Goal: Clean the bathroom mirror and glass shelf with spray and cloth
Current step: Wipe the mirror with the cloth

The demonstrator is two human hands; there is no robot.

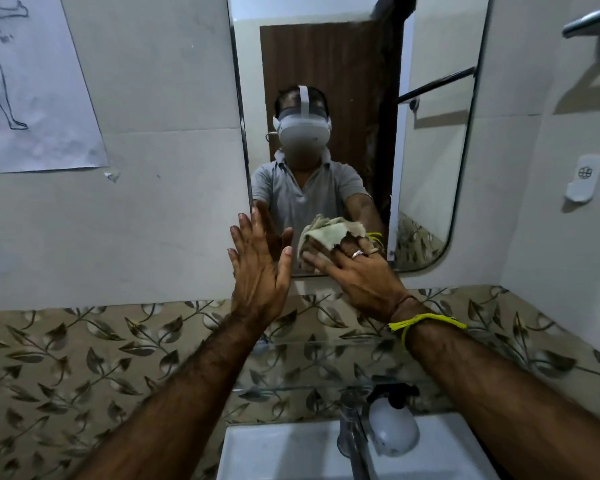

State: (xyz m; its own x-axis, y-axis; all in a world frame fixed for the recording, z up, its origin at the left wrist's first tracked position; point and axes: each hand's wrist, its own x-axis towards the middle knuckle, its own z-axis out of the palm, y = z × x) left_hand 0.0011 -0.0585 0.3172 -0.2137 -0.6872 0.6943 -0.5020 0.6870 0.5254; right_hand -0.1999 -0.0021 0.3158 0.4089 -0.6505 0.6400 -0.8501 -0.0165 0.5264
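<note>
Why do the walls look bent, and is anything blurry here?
Head view: the wide-angle lens bows the mirror edges and the wall lines; the light is dim and flat; the spray bottle and tap at the bottom look soft, while the cloth under the right hand is fairly sharp.

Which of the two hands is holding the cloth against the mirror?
The right hand, with the ring and yellow wrist thread, presses the cloth to the mirror. The left hand is spread flat, empty.

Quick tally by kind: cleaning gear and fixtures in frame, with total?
Cloth: 1
Spray bottle: 1
Mirror: 1
Glass shelf: 1
Tap: 1
Sink: 1
Total: 6
</note>
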